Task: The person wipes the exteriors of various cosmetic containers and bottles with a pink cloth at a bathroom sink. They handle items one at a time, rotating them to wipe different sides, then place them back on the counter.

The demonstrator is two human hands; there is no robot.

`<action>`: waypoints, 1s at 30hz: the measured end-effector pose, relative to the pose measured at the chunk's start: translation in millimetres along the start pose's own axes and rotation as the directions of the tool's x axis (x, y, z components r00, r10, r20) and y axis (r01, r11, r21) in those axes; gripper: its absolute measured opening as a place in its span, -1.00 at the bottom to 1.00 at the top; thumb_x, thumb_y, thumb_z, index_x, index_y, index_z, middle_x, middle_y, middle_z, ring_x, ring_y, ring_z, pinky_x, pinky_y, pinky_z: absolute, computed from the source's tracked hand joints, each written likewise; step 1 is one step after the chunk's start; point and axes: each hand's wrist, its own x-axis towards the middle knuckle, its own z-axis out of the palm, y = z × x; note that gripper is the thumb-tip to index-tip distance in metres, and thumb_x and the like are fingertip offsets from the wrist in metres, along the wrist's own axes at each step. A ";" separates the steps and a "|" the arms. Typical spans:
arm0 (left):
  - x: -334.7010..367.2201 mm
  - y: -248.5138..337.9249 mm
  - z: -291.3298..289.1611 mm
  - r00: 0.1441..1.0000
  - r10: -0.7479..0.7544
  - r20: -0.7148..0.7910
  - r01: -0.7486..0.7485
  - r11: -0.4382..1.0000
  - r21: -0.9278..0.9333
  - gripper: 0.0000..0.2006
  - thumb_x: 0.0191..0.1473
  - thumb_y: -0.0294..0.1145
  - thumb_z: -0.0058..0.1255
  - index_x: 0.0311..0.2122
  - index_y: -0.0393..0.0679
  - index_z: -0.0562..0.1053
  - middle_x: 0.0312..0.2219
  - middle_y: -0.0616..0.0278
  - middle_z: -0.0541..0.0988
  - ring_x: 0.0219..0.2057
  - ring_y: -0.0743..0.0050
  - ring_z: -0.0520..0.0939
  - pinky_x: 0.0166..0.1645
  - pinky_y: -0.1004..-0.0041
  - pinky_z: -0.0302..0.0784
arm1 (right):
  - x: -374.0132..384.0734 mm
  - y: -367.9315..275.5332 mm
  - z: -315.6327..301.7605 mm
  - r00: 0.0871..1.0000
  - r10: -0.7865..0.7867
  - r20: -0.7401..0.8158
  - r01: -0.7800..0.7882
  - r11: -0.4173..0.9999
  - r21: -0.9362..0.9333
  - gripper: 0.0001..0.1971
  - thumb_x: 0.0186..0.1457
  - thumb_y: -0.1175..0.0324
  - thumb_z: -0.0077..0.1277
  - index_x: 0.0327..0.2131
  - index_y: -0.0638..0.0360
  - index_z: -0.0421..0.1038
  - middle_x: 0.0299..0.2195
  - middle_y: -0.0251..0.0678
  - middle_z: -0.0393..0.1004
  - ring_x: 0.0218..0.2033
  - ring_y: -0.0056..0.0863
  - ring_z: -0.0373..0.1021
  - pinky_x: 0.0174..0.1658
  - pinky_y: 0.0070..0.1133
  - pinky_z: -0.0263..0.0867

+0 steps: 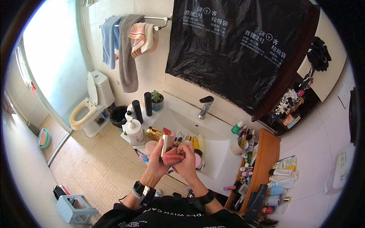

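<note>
Both hands meet just in front of the sink [213, 148], over its near edge. The left hand [159, 157] is closed around a small open compact [167, 145], its lid tilted up toward the face, probably so the mirror inside can be seen. The right hand [187, 164] grips a pink puff [173, 157] from below, fingers curled under it; the puff lies pressed against the compact's base, between the two palms, likely to pick up powder. Each wrist wears a dark band.

Inside the sink, at its near side, lie tubes and small bottles (yellow and red among them), so the basin serves as a tray within easy reach. Left of the sink, on the desk, stand a white pump bottle [134, 130], a gold jar [154, 133] and two tall black bottles, with a little potted plant [157, 100] behind them. The tap [205, 106] rises at the sink's back. Right of the sink a cup [238, 146] holds brushes, and beyond it a wooden shelf [266, 159] carries more tubes. A black plastic sheet [239, 49] hangs on the wall above the sink. Well left of the sink stand a toilet [91, 102] and a bin; towels [127, 49] hang on a rail above.
</note>
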 end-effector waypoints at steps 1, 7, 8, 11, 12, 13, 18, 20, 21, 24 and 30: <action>-0.1 -1.4 0.1 0.998 -0.022 0.061 0.025 0.998 -0.053 -0.45 0.26 0.07 -0.36 0.17 -0.12 0.20 -0.15 0.16 0.47 -0.14 0.34 0.51 0.01 0.33 0.44 | 0.1 1.3 0.2 0.998 -0.063 -0.024 0.061 0.994 -0.092 -0.68 -0.29 0.57 0.24 -0.48 0.23 0.25 -0.33 -0.32 0.24 -0.37 -0.53 0.27 -0.26 -0.64 0.26; -1.3 -10.5 5.2 0.997 0.021 -0.071 -0.010 0.989 0.146 -0.43 0.28 0.06 -0.47 0.22 -0.14 0.14 0.07 0.11 0.37 0.03 0.28 0.44 0.16 0.25 0.29 | 13.4 13.1 -1.4 0.985 0.053 -0.163 -0.062 0.997 -0.052 -0.63 -0.32 0.46 0.29 -0.42 0.25 0.29 -0.33 -0.20 0.25 -0.28 -0.26 0.29 -0.22 -0.47 0.26; -1.3 -10.9 4.1 0.997 0.035 -0.073 -0.025 0.991 0.131 -0.44 0.28 0.05 -0.47 0.22 -0.14 0.14 0.07 0.12 0.37 0.03 0.28 0.44 0.16 0.26 0.29 | 13.6 12.9 -2.2 0.983 0.077 -0.168 -0.082 0.996 -0.020 -0.62 -0.33 0.45 0.29 -0.42 0.25 0.29 -0.34 -0.20 0.25 -0.29 -0.26 0.28 -0.22 -0.47 0.25; 0.4 -7.5 -4.1 0.997 0.063 -0.051 -0.057 0.992 0.109 -0.45 0.29 0.04 -0.49 0.21 -0.14 0.15 0.05 0.14 0.39 0.02 0.30 0.45 0.15 0.26 0.30 | 8.5 7.9 -1.8 0.993 -0.030 -0.117 0.020 0.996 -0.085 -0.61 -0.34 0.43 0.30 -0.46 0.25 0.26 -0.37 -0.20 0.25 -0.31 -0.25 0.28 -0.24 -0.48 0.25; 0.6 -6.2 -7.8 0.997 0.067 -0.043 -0.062 0.993 0.104 -0.45 0.30 0.03 -0.50 0.21 -0.14 0.15 0.04 0.14 0.40 0.02 0.31 0.45 0.14 0.26 0.30 | 5.8 5.8 -0.3 0.990 -0.105 -0.091 0.093 0.987 -0.131 -0.61 -0.34 0.43 0.30 -0.47 0.25 0.25 -0.37 -0.21 0.25 -0.32 -0.25 0.28 -0.25 -0.48 0.25; 0.7 -5.5 -11.2 0.998 0.051 0.032 -0.053 0.995 0.084 -0.46 0.30 0.03 -0.50 0.20 -0.14 0.17 0.00 0.16 0.43 0.00 0.33 0.46 0.13 0.27 0.31 | 4.5 4.6 1.6 0.993 -0.061 -0.100 0.047 0.989 -0.142 -0.61 -0.34 0.41 0.31 -0.48 0.24 0.24 -0.38 -0.21 0.25 -0.33 -0.26 0.28 -0.25 -0.48 0.25; -0.5 -13.2 -10.0 0.989 0.062 -0.135 -0.035 0.981 0.192 -0.51 0.30 -0.01 -0.46 0.18 -0.10 0.20 -0.13 0.24 0.49 -0.12 0.38 0.51 0.01 0.30 0.40 | 21.6 16.2 6.6 0.972 0.163 -0.168 -0.167 0.986 -0.012 -0.63 -0.29 0.39 0.29 -0.44 0.25 0.28 -0.38 -0.23 0.28 -0.33 -0.33 0.30 -0.23 -0.50 0.25; -2.1 -14.3 -3.7 0.970 0.114 -0.214 -0.058 0.966 0.251 -0.51 0.30 0.00 -0.46 0.17 -0.10 0.22 -0.12 0.24 0.49 -0.14 0.39 0.51 -0.02 0.30 0.42 | 27.0 22.0 5.3 0.945 0.283 -0.166 -0.264 0.956 0.131 -0.69 -0.20 0.44 0.24 -0.40 0.27 0.31 -0.38 -0.25 0.30 -0.33 -0.41 0.33 -0.25 -0.53 0.28; -2.2 -13.4 -0.5 0.975 0.113 -0.193 -0.063 0.966 0.251 -0.50 0.30 0.01 -0.45 0.16 -0.10 0.23 -0.11 0.23 0.49 -0.14 0.39 0.51 -0.03 0.30 0.42 | 26.0 22.7 4.0 0.944 0.302 -0.133 -0.261 0.930 0.258 -0.70 -0.20 0.43 0.24 -0.40 0.27 0.31 -0.39 -0.26 0.30 -0.33 -0.41 0.33 -0.25 -0.53 0.28; -8.1 -7.3 5.0 0.996 0.093 0.012 -0.093 0.970 0.227 -0.50 0.29 0.01 -0.43 0.14 -0.13 0.24 -0.03 0.22 0.45 -0.09 0.39 0.50 0.01 0.32 0.40 | 16.9 17.1 1.3 0.870 0.493 -0.032 -0.436 0.796 0.419 -0.71 -0.21 0.44 0.24 -0.42 0.27 0.31 -0.39 -0.27 0.30 -0.31 -0.40 0.32 -0.22 -0.53 0.26; -4.7 -12.4 6.6 0.984 0.173 -0.038 -0.131 0.859 0.495 -0.51 0.33 -0.09 -0.51 0.23 -0.14 0.10 0.05 0.22 0.36 0.06 0.43 0.39 0.17 0.39 0.25 | 27.6 11.0 4.1 0.976 0.071 -0.205 -0.080 0.996 -0.037 -0.72 -0.21 0.48 0.22 -0.41 0.27 0.32 -0.40 -0.23 0.29 -0.34 -0.29 0.32 -0.24 -0.46 0.25</action>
